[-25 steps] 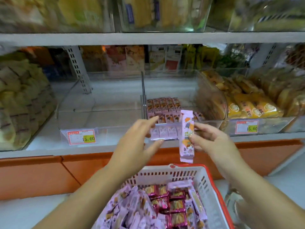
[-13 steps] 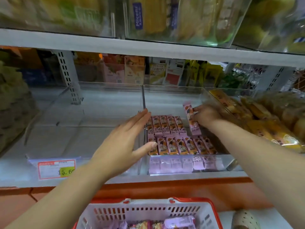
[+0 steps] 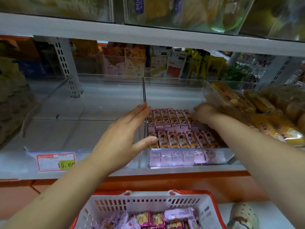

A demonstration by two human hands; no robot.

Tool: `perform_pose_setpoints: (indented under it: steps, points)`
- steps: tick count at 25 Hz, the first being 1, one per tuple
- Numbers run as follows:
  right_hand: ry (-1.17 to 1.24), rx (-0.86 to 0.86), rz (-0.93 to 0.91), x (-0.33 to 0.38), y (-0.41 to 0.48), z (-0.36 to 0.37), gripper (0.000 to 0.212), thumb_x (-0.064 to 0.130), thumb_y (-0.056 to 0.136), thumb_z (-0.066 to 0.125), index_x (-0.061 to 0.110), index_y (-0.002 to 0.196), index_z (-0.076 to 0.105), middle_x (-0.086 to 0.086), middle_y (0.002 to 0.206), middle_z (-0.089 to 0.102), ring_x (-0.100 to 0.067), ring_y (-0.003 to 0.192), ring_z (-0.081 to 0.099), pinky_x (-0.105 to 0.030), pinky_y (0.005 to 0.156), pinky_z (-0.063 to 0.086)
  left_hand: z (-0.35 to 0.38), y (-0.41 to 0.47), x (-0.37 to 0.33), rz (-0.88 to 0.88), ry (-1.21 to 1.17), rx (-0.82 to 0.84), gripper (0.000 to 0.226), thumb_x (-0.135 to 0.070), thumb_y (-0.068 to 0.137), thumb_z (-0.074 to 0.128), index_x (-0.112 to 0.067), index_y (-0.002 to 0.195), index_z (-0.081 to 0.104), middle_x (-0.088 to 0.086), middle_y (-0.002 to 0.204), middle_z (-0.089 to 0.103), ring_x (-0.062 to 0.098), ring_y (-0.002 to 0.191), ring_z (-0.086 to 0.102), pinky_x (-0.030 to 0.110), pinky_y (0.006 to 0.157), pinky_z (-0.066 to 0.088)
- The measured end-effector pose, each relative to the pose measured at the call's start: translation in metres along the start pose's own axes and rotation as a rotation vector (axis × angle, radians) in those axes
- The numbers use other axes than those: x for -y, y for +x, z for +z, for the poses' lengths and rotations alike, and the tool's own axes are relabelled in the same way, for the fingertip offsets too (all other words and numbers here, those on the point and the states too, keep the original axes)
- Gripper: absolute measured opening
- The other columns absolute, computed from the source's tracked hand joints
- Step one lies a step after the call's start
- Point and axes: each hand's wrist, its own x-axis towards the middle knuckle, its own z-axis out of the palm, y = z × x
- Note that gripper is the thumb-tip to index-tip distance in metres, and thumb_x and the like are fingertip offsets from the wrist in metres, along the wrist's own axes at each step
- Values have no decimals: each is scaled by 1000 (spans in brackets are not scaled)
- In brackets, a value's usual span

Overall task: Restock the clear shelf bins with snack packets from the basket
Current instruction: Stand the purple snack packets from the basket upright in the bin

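Observation:
Pink-and-orange snack packets [image 3: 173,120] lie in two rows on the floor of a clear shelf bin [image 3: 219,158]. My right hand [image 3: 205,112] reaches deep into that bin, blurred, its fingers curled down on the packet at the right end of the back row. My left hand [image 3: 122,136] is flat and open over the divider between this bin and the empty clear bin [image 3: 99,100] to its left, thumb near the front row. Below, the red-rimmed white basket [image 3: 148,202] holds more of the same packets [image 3: 165,219].
A bin of yellow-wrapped cakes [image 3: 272,128] adjoins on the right. The upper shelf board [image 3: 148,35] hangs low over the bins. A price tag [image 3: 55,161] sits on the shelf edge at left. A perforated shoe [image 3: 244,215] stands beside the basket.
My right hand carried one packet from above the basket into the bin and lowered it onto the right end of the back row. My left hand moved forward to the divider.

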Motion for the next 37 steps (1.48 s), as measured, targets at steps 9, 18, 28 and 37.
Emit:
perform_pose_setpoints:
  steps: [9, 18, 28, 37]
  points:
    - [415, -371, -616, -53, -207, 57, 28, 11, 93, 51, 19, 119, 59, 7, 95, 53, -12, 78, 53, -25, 69, 42, 46, -112, -36, 253, 35, 24, 45, -36, 90, 47, -17, 130, 56, 0, 128, 59, 18, 116, 53, 34, 98, 45]
    - [263, 765, -188, -114, -314, 231, 62, 17, 87, 65, 19, 143, 38, -2, 130, 57, -10, 95, 53, -24, 82, 45, 152, -242, -27, -85, 177, 807, 67, -40, 94, 50, -22, 151, 22, 5, 159, 15, 24, 146, 13, 41, 117, 20]
    - [886, 726, 328, -121, -284, 224, 15, 12, 94, 58, 9, 109, 55, -7, 88, 63, -19, 75, 59, -33, 66, 51, 161, -224, -26, -252, -30, 671, 64, -30, 97, 50, -21, 153, 19, 3, 161, 12, 20, 148, 7, 34, 118, 12]
    - [1422, 915, 440, -126, -282, 191, 27, 6, 97, 48, 2, 119, 62, -15, 83, 70, -22, 67, 66, -34, 63, 56, 150, -195, -40, -686, -781, 503, 53, -34, 101, 45, -35, 150, 24, -2, 133, 52, 21, 74, 49, 23, 58, 46]
